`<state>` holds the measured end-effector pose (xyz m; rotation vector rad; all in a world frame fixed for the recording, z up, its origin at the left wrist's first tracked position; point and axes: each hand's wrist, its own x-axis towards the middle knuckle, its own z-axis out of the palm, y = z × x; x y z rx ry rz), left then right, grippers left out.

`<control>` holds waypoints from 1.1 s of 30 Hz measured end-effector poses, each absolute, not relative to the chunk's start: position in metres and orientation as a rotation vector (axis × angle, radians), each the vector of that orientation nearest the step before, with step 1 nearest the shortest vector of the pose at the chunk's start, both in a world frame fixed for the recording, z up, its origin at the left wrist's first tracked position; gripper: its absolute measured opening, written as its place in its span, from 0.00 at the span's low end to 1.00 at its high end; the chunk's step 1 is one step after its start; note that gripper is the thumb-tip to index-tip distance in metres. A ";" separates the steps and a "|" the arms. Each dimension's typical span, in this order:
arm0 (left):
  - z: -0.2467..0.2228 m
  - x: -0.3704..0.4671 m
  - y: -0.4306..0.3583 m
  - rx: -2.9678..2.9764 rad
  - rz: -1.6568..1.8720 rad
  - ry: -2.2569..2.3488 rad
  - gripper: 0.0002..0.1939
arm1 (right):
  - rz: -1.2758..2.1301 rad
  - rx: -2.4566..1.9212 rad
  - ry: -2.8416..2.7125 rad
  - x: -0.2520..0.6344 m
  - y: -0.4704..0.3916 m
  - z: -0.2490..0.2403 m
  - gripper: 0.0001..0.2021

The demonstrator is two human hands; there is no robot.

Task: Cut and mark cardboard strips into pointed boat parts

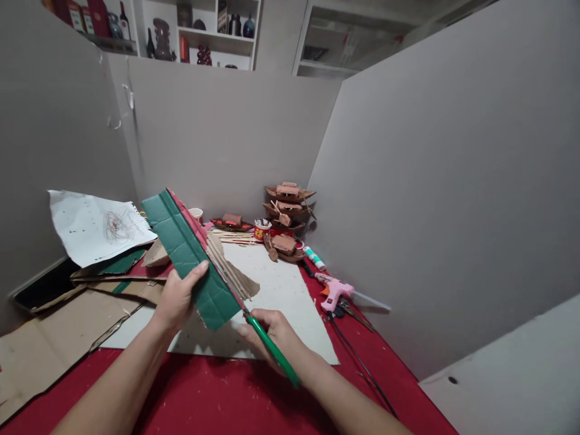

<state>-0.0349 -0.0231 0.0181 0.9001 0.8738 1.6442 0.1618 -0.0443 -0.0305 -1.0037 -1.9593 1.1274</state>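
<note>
A green cardboard piece (188, 257) with a red edge is tilted in the air over a white board (281, 296). My left hand (179, 296) grips it at its lower left side, thumb on top. My right hand (272, 335) is closed round green-handled scissors (272, 347). The scissors' tip end meets the red edge at the cardboard's lower right corner; most of the blades are hidden. Behind that edge hangs a torn brown corrugated strip (235, 272), curling to the right.
Brown cardboard sheets (58, 338) and a scribbled paper (99, 226) lie left. Small wooden boats (290, 208), a paper cup (262, 229) and thin sticks (233, 237) stand or lie at the back. A pink glue gun (335, 293) with a cable is at right, beside the grey partition (430, 181).
</note>
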 end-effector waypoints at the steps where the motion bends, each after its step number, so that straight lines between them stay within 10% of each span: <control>1: 0.019 -0.036 -0.022 0.874 1.680 0.890 0.22 | 1.095 -1.011 -1.998 0.162 -0.044 -0.030 0.22; 17: 0.019 -0.024 -0.031 0.886 1.581 0.864 0.21 | 1.371 -0.862 -1.823 0.159 -0.048 -0.017 0.27; 33: 0.024 -0.033 -0.028 0.758 1.641 0.892 0.22 | 1.056 -0.885 -2.129 0.165 -0.039 -0.020 0.07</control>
